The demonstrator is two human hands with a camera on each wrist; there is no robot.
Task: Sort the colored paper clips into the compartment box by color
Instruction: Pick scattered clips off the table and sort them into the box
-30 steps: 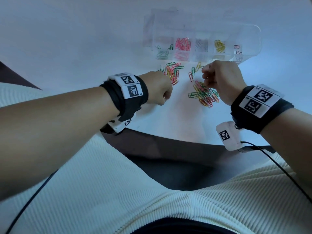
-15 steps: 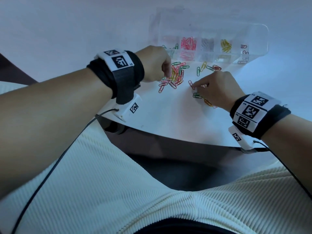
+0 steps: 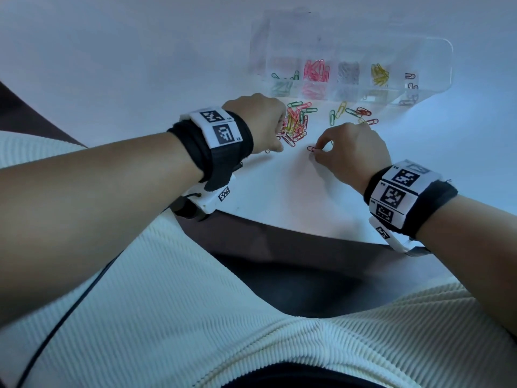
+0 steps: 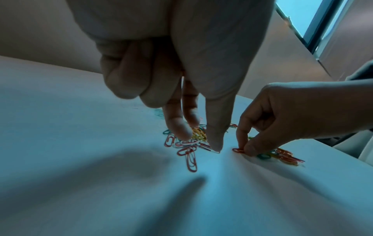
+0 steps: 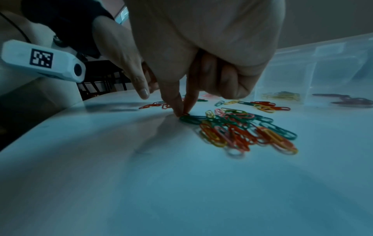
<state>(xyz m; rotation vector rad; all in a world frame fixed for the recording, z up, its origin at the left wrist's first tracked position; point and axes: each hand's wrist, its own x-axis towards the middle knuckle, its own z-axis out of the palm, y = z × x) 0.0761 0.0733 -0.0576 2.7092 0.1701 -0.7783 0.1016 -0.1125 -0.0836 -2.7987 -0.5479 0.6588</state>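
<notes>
The setting is an indoor desk or office-type workspace. A smooth white table [image 3: 279,197] with a rounded front edge serves as the work surface. Stationery is present: loose colored paper clips [image 3: 296,124] and a clear plastic compartment box [image 3: 430,68]. The left wrist view shows plain walls and a window with a dark frame [image 4: 308,24]. The right wrist view shows a dark slatted structure [image 5: 101,86] beyond the table edge; what it is cannot be determined.
</notes>
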